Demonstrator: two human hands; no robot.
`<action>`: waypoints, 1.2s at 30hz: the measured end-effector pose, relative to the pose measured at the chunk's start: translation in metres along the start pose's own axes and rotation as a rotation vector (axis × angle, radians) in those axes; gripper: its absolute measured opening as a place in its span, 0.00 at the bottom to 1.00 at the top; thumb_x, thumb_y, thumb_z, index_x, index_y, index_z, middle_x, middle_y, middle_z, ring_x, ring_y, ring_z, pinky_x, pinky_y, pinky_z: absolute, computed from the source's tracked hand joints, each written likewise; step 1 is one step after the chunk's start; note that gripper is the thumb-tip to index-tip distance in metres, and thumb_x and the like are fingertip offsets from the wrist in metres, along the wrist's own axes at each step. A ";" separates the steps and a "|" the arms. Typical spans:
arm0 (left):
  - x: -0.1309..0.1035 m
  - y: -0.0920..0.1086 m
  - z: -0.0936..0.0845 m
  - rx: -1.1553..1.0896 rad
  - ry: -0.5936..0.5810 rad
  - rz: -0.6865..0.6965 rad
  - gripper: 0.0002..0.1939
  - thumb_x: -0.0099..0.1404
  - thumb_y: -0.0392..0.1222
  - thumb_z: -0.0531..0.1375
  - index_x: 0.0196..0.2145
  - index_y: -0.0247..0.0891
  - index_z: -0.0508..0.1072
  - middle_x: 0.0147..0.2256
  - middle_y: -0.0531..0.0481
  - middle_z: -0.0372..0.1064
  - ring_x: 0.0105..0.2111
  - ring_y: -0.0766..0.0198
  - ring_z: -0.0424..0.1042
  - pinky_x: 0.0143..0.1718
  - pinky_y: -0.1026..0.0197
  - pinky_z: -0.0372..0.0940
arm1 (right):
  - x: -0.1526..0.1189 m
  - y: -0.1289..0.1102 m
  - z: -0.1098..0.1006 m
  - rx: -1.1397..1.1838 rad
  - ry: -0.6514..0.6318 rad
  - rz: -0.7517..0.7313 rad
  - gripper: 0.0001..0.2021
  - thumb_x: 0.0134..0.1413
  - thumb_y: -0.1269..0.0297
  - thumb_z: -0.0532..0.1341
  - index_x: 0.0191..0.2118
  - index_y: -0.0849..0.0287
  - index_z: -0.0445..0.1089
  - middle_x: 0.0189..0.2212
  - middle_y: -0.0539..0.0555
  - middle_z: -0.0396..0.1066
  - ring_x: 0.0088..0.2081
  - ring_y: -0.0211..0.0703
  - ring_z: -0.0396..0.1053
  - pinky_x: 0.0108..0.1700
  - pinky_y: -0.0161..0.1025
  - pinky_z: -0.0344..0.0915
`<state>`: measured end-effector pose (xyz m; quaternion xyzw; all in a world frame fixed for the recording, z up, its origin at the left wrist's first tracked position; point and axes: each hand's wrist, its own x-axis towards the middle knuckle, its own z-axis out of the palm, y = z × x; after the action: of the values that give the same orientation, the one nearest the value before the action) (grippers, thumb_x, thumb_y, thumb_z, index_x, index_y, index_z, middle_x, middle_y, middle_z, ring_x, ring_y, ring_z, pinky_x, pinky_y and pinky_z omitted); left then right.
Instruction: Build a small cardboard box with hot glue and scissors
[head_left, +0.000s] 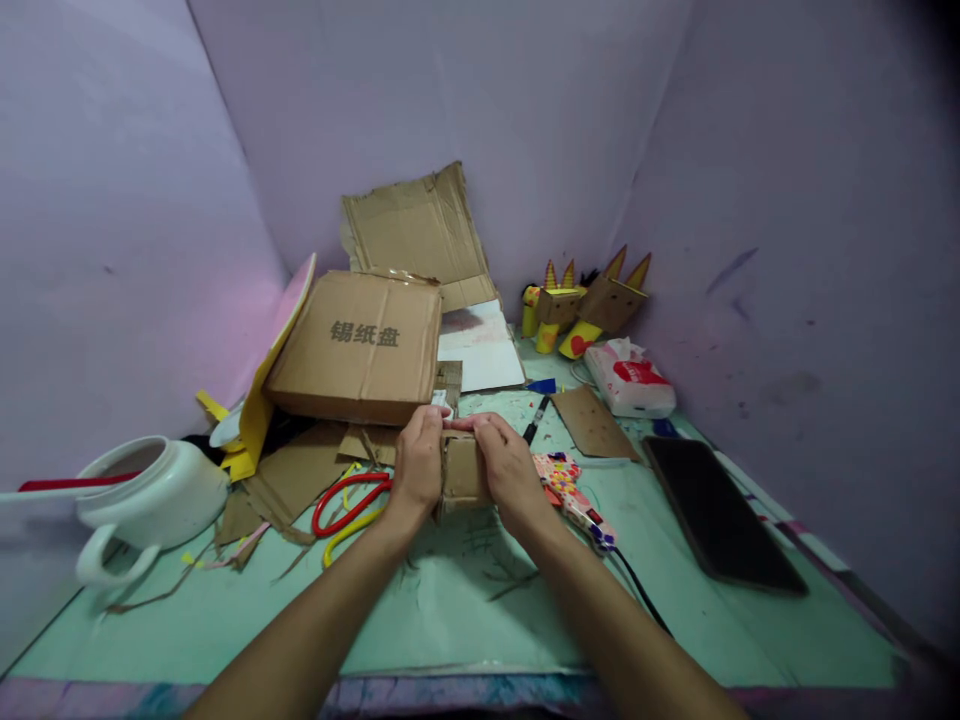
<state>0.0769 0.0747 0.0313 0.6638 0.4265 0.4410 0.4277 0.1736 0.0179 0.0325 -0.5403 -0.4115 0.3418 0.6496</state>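
Between my two hands is a small cardboard box (463, 470), held up near the middle of the table. My left hand (420, 460) grips its left side, fingers curled around the far edge. On the opposite side, my right hand (510, 468) clasps the box, with a finger reaching across its back top edge. To the left, red-handled scissors (349, 500) lie next to a curved yellow handle (345, 540). A patterned glue gun (574, 495) with a black cord rests just right of my right hand, and a black marker (535, 420) lies behind it.
A large cardboard box (356, 345) leans at the back left, amid cardboard scraps (300, 470). At far left stands a white pot (154, 500). Cardboard animal figures (611, 300), a tissue pack (630, 378), a flat cardboard piece (592, 422) and a dark tablet (720, 510) are on the right.
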 end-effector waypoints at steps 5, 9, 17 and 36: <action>0.001 0.002 0.010 0.078 -0.021 0.022 0.17 0.62 0.44 0.44 0.25 0.38 0.69 0.28 0.49 0.70 0.34 0.59 0.69 0.40 0.59 0.62 | 0.004 0.005 -0.006 0.011 0.008 0.023 0.13 0.53 0.58 0.53 0.32 0.57 0.73 0.31 0.49 0.74 0.36 0.43 0.67 0.38 0.36 0.61; 0.002 0.011 0.015 0.125 -0.049 0.045 0.17 0.61 0.43 0.44 0.25 0.39 0.69 0.29 0.48 0.70 0.34 0.58 0.68 0.40 0.58 0.61 | 0.007 0.003 -0.013 0.030 0.008 0.026 0.13 0.54 0.57 0.52 0.33 0.57 0.72 0.32 0.50 0.75 0.37 0.44 0.68 0.39 0.37 0.62; -0.003 0.024 0.009 0.204 -0.049 0.061 0.18 0.63 0.43 0.41 0.27 0.39 0.69 0.31 0.47 0.70 0.35 0.57 0.68 0.42 0.56 0.61 | 0.003 -0.005 -0.010 0.067 0.013 0.029 0.13 0.54 0.55 0.53 0.34 0.57 0.71 0.34 0.51 0.74 0.37 0.45 0.68 0.39 0.38 0.63; -0.002 0.018 0.010 0.296 -0.066 0.115 0.18 0.62 0.41 0.41 0.26 0.38 0.67 0.29 0.46 0.70 0.34 0.57 0.69 0.40 0.55 0.63 | 0.003 0.000 -0.012 0.039 -0.003 0.043 0.15 0.54 0.53 0.52 0.37 0.57 0.69 0.36 0.52 0.73 0.42 0.46 0.67 0.44 0.40 0.61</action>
<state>0.0893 0.0659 0.0454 0.7569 0.4339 0.3753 0.3130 0.1854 0.0159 0.0322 -0.5358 -0.3938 0.3646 0.6519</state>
